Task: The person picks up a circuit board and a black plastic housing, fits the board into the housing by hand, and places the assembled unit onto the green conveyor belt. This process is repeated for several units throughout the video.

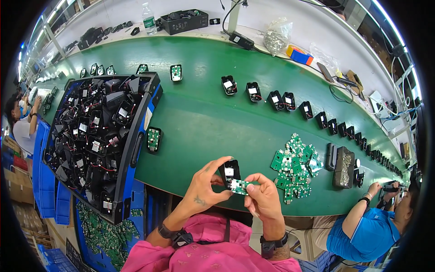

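While the left hand [204,190] cups a single black housing [234,166] low over the near middle of the table [195,118], the right hand [267,200] brings its own piece right up to it! That left grip is half curled, thumb and fingers parted around the housing; the right grip is pinched tight, thumb against finger, on one green circuit board [238,187] overlapping the housing's near right corner. Inside the housing sits one white rectangle.

Over to the right, a heap of circuit boards [295,168], too jumbled to count, and just beyond it one black tray [337,167] of small metal bits. On the left, one big crate [131,165] brims with more housings; just right of it lies one board-fitted housing [154,139]. Farther off, a long row of housings [229,85] sweeps away rightward, its far end blurring past counting. At the far edge, one clear bottle [148,21] wears a green-and-white label, and one black box [186,25] beside it shows pale print.
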Demonstrator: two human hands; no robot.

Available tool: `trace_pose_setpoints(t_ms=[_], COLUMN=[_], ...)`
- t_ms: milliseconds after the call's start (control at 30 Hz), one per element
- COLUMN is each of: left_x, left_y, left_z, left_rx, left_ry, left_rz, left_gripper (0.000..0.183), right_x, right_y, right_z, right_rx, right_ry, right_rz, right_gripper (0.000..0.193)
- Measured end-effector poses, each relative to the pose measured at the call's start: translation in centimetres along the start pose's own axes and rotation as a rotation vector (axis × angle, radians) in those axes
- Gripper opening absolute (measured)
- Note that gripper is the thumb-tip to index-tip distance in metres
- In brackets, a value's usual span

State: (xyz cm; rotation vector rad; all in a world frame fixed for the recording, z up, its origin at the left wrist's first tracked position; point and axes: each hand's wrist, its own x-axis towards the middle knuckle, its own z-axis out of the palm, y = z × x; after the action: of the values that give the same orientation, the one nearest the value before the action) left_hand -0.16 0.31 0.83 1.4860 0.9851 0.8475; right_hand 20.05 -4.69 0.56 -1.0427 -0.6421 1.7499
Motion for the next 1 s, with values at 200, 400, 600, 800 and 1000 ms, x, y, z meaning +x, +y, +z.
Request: trace_pose_setpoints(t_ms=[200,400,600,800,1000], left_x=[0.1,-0.3,-0.2,-0.6,-0.7], left_y=[-0.6,-0.3,-1.0,-0.9,-0.6], left_z=[0.1,0.7,1.5,2.6,3.2], left_rx=[-0.108,-0.178,-0.575,-0.429,-0.055], left_ry=[0.016,-0.092,-0.130,-0.004,0.012], left_rz=[-0.020,0.004,-0.096,-0.042,0.123], left_gripper=[0.079,0.078,0.061,0.054,0.050], right_x=[-0.2,0.4,0.6,0.1,0.2], right_y=[0.4,0.7,1.1,0.9,0.9], right_z=[0.4,1.3,1.4,2.8,3.2], right_rx=[-0.113,-0.330,-0.715,-0.625,-0.257], right_ry=[0.035,0.151,0.284,0.307,0.224], right_rz=[-0.053,-0.197,-0.405,-0.576,-0.345], right_gripper=[0.019,0.021,0.020,0.012,0.010])
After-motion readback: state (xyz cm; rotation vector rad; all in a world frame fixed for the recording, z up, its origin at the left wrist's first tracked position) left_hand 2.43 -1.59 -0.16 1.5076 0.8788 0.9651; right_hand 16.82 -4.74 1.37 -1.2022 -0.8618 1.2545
